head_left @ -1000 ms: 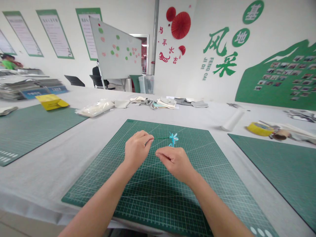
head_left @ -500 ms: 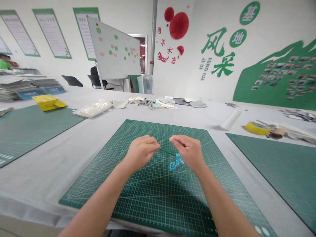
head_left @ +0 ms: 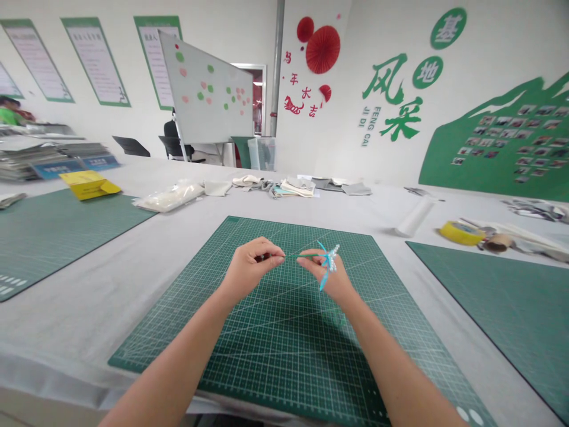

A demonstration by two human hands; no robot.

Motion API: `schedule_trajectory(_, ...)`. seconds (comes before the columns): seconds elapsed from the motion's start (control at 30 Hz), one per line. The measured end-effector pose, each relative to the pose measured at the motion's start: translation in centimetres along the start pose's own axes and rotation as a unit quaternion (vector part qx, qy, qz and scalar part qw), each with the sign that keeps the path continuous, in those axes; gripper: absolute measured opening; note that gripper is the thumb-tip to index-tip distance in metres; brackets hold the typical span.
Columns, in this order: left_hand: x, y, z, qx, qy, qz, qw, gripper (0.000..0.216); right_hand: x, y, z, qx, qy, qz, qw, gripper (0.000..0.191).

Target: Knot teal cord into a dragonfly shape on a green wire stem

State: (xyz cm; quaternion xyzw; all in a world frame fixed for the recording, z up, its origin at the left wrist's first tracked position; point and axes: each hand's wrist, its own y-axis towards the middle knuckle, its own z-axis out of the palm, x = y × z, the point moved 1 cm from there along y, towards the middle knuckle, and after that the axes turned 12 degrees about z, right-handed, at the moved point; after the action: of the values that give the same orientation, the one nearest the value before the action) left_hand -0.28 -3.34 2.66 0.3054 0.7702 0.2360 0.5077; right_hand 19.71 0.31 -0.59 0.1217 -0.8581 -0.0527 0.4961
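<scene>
A small blue craft flower (head_left: 329,260) with white beads lies sideways in front of my right hand (head_left: 340,283). Its thin green stem (head_left: 290,256) runs level between my two hands. My left hand (head_left: 249,268) pinches the stem's far end between thumb and fingertips. The right thumb and forefinger are closed on the stem nearer the blossom; my other right fingers are partly hidden. Both hands hover over a green gridded cutting mat (head_left: 178,332), and the flower is held above it.
More cutting mats lie at left (head_left: 53,237) and right (head_left: 502,302). Behind are a plastic bag (head_left: 171,197), fabric scraps (head_left: 297,187) and a yellow box (head_left: 91,185). A yellow tape roll (head_left: 462,233) and white roll (head_left: 415,218) sit to the right.
The flower has swung up from hanging below the stem to pointing right, in front of my right hand. My right hand has shifted slightly left and now pinches the stem.
</scene>
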Motion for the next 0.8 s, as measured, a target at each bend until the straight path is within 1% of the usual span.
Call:
schedule_trajectory(0.07,0.4,0.0,-0.1,-0.039,0.009,-0.016,0.999,0.010,0.0,-0.2,0.4,0.011,-0.027,-0.010,1.000,0.021)
schedule_trajectory(0.13,0.7,0.0,-0.1,-0.063,0.018,-0.032,0.997,0.010,0.2,-0.5,0.7,0.024,-0.044,-0.017,0.999,0.022)
schedule_trajectory(0.23,0.9,-0.1,-0.2,-0.071,0.024,-0.052,0.996,0.010,0.6,-0.8,1.1,0.031,-0.056,-0.018,0.998,0.021)
schedule_trajectory(0.3,1.0,-0.1,-0.2,-0.074,0.026,-0.059,0.995,0.010,1.0,-1.0,1.4,0.039,-0.074,-0.032,0.996,0.021)
schedule_trajectory(0.4,1.1,-0.2,-0.2,-0.084,0.034,-0.056,0.994,0.014,1.6,-1.5,2.0,0.058,-0.093,-0.068,0.992,0.021)
schedule_trajectory(0.5,1.5,-0.2,-0.2,-0.087,0.028,-0.049,0.995,0.016,2.0,-1.9,2.4,0.067,-0.102,-0.082,0.989,0.020)
schedule_trajectory(0.57,1.9,-0.2,-0.3,-0.098,0.012,-0.058,0.993,0.015,2.0,-1.9,2.4,0.069,-0.102,-0.074,0.990,0.020)
schedule_trajectory(0.63,2.3,-0.2,-0.5,-0.124,-0.012,-0.078,0.989,0.016,1.6,-1.6,2.1,0.080,-0.095,-0.051,0.991,0.020)
schedule_trajectory(0.73,2.9,-0.2,-0.9,-0.163,-0.044,-0.113,0.979,0.020,0.4,-0.5,0.8,0.101,-0.070,-0.005,0.992,0.022)
schedule_trajectory(0.8,3.2,-0.2,-1.1,-0.170,-0.054,-0.130,0.975,0.024,-0.6,0.4,-0.6,0.066,-0.038,0.027,0.997,0.023)
